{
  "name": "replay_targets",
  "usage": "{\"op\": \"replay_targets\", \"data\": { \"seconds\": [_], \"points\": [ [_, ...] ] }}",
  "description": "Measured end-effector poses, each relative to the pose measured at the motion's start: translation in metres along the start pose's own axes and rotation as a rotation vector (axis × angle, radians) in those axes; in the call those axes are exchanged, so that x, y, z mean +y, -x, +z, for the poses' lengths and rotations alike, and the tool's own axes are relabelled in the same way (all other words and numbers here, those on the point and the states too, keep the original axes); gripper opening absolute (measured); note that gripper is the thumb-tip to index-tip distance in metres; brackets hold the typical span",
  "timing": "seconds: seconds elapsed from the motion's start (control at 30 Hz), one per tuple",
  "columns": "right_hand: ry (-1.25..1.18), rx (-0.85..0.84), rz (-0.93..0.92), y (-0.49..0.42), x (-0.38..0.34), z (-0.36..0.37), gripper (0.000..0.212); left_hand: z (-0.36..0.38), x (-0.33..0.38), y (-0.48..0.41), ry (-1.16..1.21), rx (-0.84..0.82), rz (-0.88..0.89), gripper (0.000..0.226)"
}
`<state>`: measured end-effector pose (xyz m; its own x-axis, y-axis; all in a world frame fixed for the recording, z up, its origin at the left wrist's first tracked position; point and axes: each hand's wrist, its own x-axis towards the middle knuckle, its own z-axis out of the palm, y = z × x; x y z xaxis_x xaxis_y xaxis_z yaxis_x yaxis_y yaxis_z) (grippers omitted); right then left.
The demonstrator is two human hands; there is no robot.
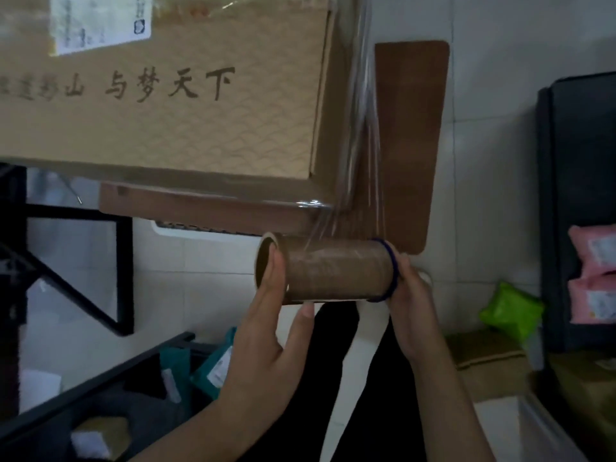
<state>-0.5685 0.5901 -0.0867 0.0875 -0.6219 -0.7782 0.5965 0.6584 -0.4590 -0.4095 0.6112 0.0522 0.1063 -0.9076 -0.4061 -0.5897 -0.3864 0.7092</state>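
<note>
Roll: stretch-film roll (pixel 333 270), core nearly bare, held level between both hands, long axis 9 to 3 o'clock.
Film: film (pixel 363 128) runs taut toward 12 o'clock onto the carton (pixel 200 128) corner.
Left hand: left hand (pixel 270 331) pinches the 9 o'clock end, finger across the open core, thumb beneath.
Right hand: right hand (pixel 410 301) curls round the 3 o'clock end, beside a blue band (pixel 393 271).
Nearness: judged equal.
Bench: bench (pixel 411 128) carries the carton.

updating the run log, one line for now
left hand: grips film roll | right hand: grips film roll | film: stretched to box corner
</note>
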Motion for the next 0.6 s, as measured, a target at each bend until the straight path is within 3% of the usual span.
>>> {"op": "replay_targets", "data": {
  "seconds": [0.1,0.23,0.43,0.6],
  "points": [
    [-0.042,0.027,0.035,0.011,0.037,0.013,0.048,-0.021,-0.011,0.007,-0.006,-0.028,0.026,0.068],
    [-0.167,0.056,0.063,0.022,0.066,0.025,0.066,-0.040,-0.026,0.020,-0.044,-0.062,0.047,0.070],
    [-0.116,0.026,-0.003,0.033,0.098,0.047,0.044,-0.078,-0.041,0.020,-0.168,-0.136,0.123,0.069],
    [-0.245,0.143,-0.035,0.033,0.120,0.078,0.039,-0.107,-0.062,-0.006,-0.243,-0.205,0.140,0.070]
  ]
}}
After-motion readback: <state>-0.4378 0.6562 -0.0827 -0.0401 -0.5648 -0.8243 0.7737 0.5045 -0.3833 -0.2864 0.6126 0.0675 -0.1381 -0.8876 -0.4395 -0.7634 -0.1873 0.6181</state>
